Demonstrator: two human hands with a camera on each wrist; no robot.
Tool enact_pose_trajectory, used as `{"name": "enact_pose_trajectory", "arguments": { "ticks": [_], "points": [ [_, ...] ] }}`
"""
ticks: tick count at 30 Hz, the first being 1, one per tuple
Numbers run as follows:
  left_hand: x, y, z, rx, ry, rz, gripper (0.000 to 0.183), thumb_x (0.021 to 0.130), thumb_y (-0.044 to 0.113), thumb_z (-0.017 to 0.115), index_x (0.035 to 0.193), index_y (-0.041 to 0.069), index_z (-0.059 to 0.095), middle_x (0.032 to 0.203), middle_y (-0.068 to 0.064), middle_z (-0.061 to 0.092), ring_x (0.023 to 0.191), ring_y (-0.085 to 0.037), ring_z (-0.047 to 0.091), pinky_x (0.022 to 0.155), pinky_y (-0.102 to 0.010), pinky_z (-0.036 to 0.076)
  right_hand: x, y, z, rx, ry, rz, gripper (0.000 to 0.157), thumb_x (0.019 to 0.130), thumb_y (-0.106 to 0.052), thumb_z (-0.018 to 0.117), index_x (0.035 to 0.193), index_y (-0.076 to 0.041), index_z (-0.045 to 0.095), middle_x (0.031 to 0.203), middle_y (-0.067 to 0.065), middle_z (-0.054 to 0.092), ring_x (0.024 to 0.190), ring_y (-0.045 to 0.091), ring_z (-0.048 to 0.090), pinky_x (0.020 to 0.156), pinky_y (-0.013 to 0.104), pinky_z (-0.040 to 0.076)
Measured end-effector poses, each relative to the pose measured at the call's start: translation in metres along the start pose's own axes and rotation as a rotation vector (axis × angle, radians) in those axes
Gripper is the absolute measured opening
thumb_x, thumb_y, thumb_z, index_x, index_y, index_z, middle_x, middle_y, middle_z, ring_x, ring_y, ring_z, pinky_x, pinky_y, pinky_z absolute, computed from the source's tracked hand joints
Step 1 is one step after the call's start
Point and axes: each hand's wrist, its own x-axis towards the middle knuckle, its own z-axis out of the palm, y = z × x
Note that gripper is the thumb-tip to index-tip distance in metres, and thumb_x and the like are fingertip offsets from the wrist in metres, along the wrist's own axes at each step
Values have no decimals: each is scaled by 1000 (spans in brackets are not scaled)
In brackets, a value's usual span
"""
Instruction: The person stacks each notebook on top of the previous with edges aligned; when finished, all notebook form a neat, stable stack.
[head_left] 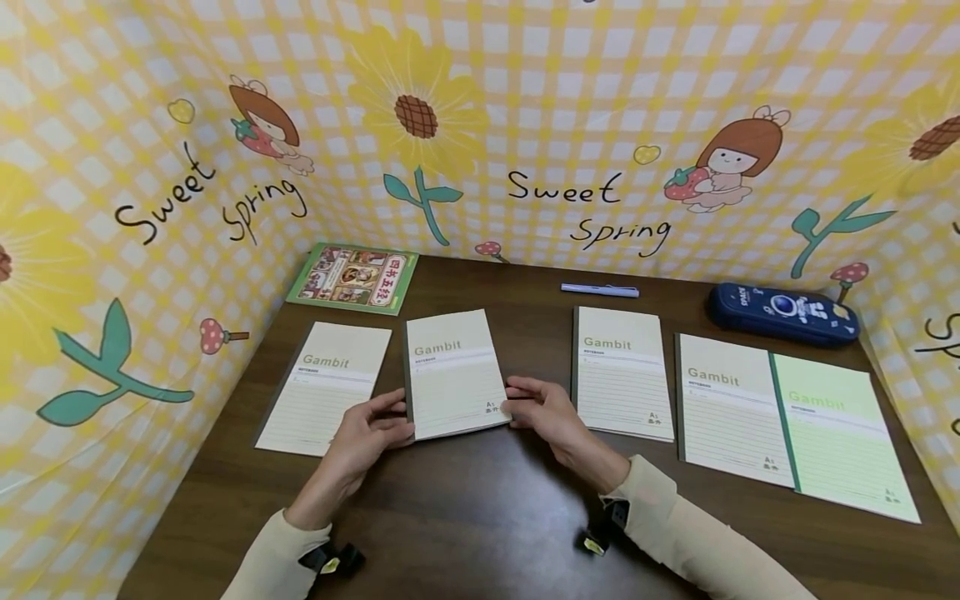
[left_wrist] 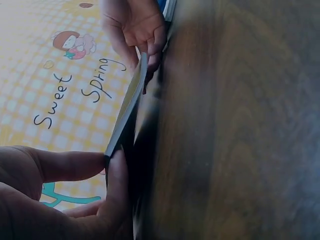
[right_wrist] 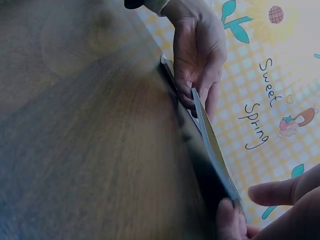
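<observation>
A cream Gambit notebook (head_left: 453,375) is held between both hands, raised a little over the table with its near edge facing the wrist cameras. At its lower left corner, my left hand (head_left: 363,433) pinches the edge between thumb and fingers. My right hand (head_left: 551,423) grips the lower right edge, its thumb on the cover. The left wrist view shows the notebook's edge (left_wrist: 122,122) tilted, with dark shadow beneath it. Another cream notebook (head_left: 322,375) lies to the left, partly hidden by my left hand. A third cream notebook (head_left: 618,375) lies right of my right hand.
Farther right lie a cream notebook (head_left: 731,417) and a green one (head_left: 847,442), edge to edge. A navy pencil case (head_left: 783,312) and a lavender pen (head_left: 600,290) are toward the back. A green-bordered book (head_left: 352,277) lies back left. Checked cloth (head_left: 525,108) walls the table (head_left: 465,525).
</observation>
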Motion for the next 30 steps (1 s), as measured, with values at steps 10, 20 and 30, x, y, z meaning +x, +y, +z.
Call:
{"name": "enact_pose_trajectory", "arguments": {
  "ticks": [10, 20, 30],
  "points": [
    [-1, -1, 4, -15, -15, 14, 66, 92, -11, 70, 153, -2, 45, 135, -22, 51, 98, -11, 66, 81, -22, 62, -3, 1, -5, 61, -7, -22, 52, 88, 11, 68, 139, 8, 61, 111, 11, 66, 87, 7, 65, 74, 20, 58],
    [1, 6, 20, -11, -25, 54, 65, 91, -11, 71, 152, 0, 49, 135, -24, 53, 98, -16, 67, 79, -23, 63, -15, -2, -23, -29, 10, -95, 52, 89, 9, 66, 140, 7, 60, 116, 17, 64, 92, 8, 67, 74, 18, 57],
    [10, 7, 47, 34, -60, 125, 62, 89, -8, 74, 148, 2, 55, 131, -24, 57, 100, -22, 69, 74, -24, 61, -33, -4, -52, -183, 96, -159, 51, 88, 7, 70, 138, 3, 64, 120, 21, 65, 92, 7, 70, 74, 16, 54]
  ]
}}
